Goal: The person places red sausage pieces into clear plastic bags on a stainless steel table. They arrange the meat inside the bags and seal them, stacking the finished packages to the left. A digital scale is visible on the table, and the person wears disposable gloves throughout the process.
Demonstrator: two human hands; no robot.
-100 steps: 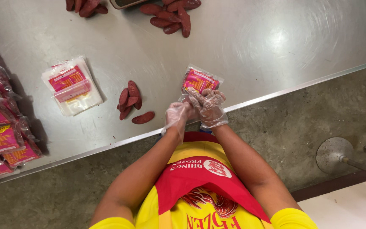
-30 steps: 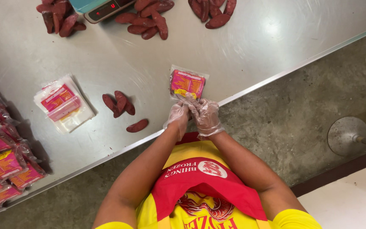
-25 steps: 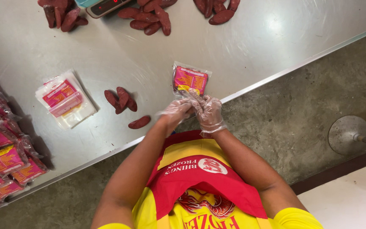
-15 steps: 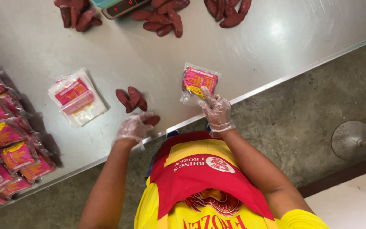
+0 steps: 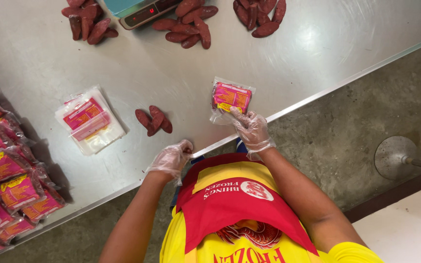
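My right hand [image 5: 250, 129], in a clear glove, pinches the near edge of a filled clear pouch with a pink and yellow label [image 5: 231, 96], which lies on the steel table [image 5: 181, 73]. Near the table's front edge my gloved left hand [image 5: 171, 158] is curled shut on a single dark red sausage; only a sliver of it shows at the fingertips. A small pile of three sausages [image 5: 153, 120] lies just beyond the left hand.
A stack of empty labelled pouches [image 5: 91, 119] lies left of centre. Several filled packs [image 5: 6, 165] crowd the left edge. A scale [image 5: 142, 9] and heaps of sausages [image 5: 188, 27] sit at the far side. A round metal floor base [image 5: 398, 156] stands at the right.
My left hand left the pouch and moved left to the lone sausage by the table edge, closing over it. The right hand stayed on the pouch.
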